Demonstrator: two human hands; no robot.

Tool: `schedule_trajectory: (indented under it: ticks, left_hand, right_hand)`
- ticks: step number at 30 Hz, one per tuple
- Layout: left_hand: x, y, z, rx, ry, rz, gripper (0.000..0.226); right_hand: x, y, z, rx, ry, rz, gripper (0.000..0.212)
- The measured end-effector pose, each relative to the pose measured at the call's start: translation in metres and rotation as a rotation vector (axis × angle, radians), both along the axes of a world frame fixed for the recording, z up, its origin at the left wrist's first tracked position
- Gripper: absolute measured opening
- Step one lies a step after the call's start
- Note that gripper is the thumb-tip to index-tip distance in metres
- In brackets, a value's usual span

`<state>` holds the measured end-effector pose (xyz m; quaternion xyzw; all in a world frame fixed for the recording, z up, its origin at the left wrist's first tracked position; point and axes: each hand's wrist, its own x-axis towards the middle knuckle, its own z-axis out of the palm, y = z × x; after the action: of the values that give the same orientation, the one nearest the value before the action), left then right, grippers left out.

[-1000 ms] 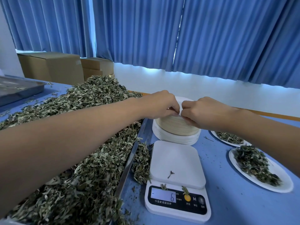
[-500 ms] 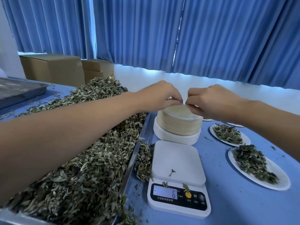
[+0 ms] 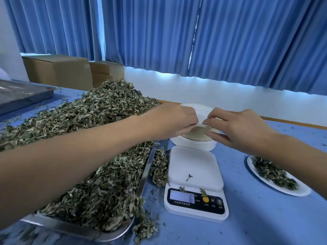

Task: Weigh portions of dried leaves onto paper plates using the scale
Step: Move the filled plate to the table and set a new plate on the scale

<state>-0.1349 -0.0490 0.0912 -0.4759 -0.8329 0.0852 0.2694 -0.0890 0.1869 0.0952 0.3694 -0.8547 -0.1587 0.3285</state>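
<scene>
Pinching the top plate (image 3: 203,112) with both hands, is that what you're doing rn?

reply: yep. Your left hand (image 3: 177,121) and right hand (image 3: 237,128) sit close together, fingertips clamped on its near edge. It's tilted up off the stack of paper plates (image 3: 191,144), just behind the scale (image 3: 195,183).

And the leaves?

reply: big pile of dried leaves (image 3: 99,121) heaped in the metal tray (image 3: 85,228) on your left, some spilled beside the scale. 1 filled plate (image 3: 276,175) sits on the blue table (image 3: 265,218) to your right. Scale platform has 1 tiny stem on it, display reads 6.
</scene>
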Motion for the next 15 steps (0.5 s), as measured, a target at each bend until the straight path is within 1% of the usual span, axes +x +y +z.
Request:
schedule_trajectory:
  ticks: [1, 2, 4, 5, 7, 9, 13, 14, 15]
  left_hand:
    - [0.008, -0.004, -0.002, 0.002, 0.028, -0.013, 0.039]
    - [0.015, -0.007, -0.004, -0.007, 0.035, -0.025, 0.039]
    - [0.03, -0.01, -0.012, -0.053, 0.023, -0.042, 0.036]
    - [0.037, -0.011, -0.018, -0.07, 0.006, -0.06, 0.035]
    - [0.054, -0.014, -0.03, -0.079, -0.044, -0.106, 0.034]
    - [0.07, -0.019, -0.042, -0.07, -0.075, -0.146, 0.032]
    - [0.085, -0.022, -0.061, -0.148, -0.151, -0.108, 0.035]
    - [0.085, -0.021, -0.064, -0.155, -0.19, -0.089, 0.034]
    - [0.083, -0.02, -0.064, -0.163, -0.229, -0.066, 0.033]
  right_hand:
    - [0.005, 0.003, -0.006, -0.016, 0.02, 0.005, 0.013]
    - [0.01, 0.007, -0.013, -0.041, 0.043, 0.016, 0.015]
    - [0.022, 0.01, -0.031, -0.098, 0.072, 0.044, 0.029]
    - [0.03, 0.011, -0.039, -0.125, 0.089, 0.062, 0.033]
    - [0.047, 0.01, -0.056, -0.157, 0.108, 0.093, 0.036]
    - [0.062, 0.008, -0.071, -0.171, 0.085, 0.12, 0.038]
    - [0.079, 0.003, -0.095, -0.173, 0.004, 0.098, 0.036]
    - [0.08, 0.002, -0.098, -0.17, -0.027, 0.092, 0.033]
    - [0.081, 0.001, -0.1, -0.163, -0.049, 0.1, 0.025]
